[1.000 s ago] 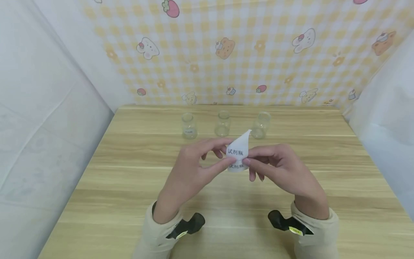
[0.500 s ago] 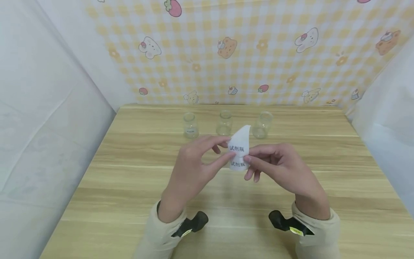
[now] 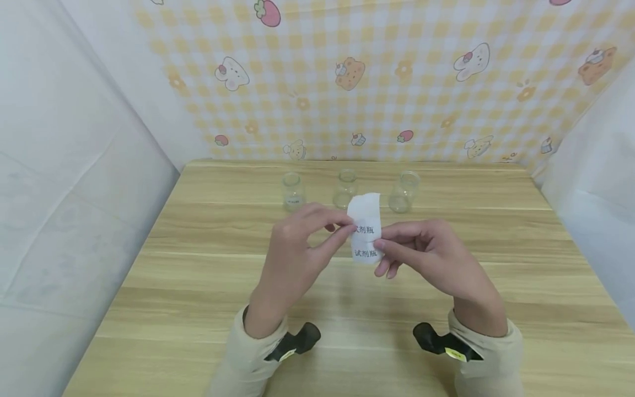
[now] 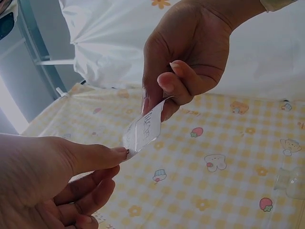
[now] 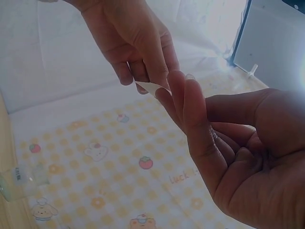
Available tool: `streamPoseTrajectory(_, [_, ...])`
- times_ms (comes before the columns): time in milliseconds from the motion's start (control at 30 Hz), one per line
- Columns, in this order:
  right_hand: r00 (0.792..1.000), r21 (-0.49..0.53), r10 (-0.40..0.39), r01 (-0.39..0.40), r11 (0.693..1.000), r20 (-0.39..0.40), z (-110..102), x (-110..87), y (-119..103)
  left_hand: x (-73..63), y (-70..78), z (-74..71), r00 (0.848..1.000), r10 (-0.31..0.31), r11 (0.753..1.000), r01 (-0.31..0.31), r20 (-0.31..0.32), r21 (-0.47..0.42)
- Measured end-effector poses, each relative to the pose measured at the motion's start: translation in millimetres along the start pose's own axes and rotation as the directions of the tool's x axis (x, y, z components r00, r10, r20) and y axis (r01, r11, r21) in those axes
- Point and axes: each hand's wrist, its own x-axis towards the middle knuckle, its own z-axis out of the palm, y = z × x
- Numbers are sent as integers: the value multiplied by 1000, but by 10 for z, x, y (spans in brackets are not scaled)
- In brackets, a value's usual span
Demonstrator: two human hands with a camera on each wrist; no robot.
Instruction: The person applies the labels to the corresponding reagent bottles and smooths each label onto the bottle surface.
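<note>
A white sticker label strip [image 3: 365, 209] with two lines of printed black characters is held above the table in the head view. My left hand [image 3: 292, 259] pinches its left edge between thumb and forefinger, partly covering the upper line. At the opposite edge, lower down, my right hand [image 3: 431, 256] pinches it with thumb and fingers. The left wrist view shows the bent label strip [image 4: 148, 130] spanning both hands. Only a pale corner of the strip [image 5: 151, 88] shows in the right wrist view, the rest hidden by fingers.
Three clear glass bottles stand along the back: a left bottle [image 3: 294, 192] bearing a small label, a middle bottle [image 3: 344, 190] partly behind the strip, and a right bottle [image 3: 404, 193]. A checked cloth [image 3: 397, 105] hangs behind the wooden table [image 3: 198, 286].
My left thumb and forefinger have shifted up the strip's left edge. Its upper end, curled to a point before, now lies flatter and broader. My right hand stays nearly still.
</note>
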Motion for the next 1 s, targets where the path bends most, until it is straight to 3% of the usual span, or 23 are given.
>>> streamPoseTrajectory(600, [997,-50,69,-70,996,-32,-4,5,-9,-13,-43,-17,1000,21,1000,-21,-3,-3])
streamPoseTrajectory(800, [996,-124,70,-75,989,-46,-15,-6,-11,-12,-65,-18,999,9,1000,-8,45,-12])
streamPoseTrajectory(1000, [987,-178,8,-37,983,-161,11,20,21,-3,-63,-12,993,9,999,-5,116,-36])
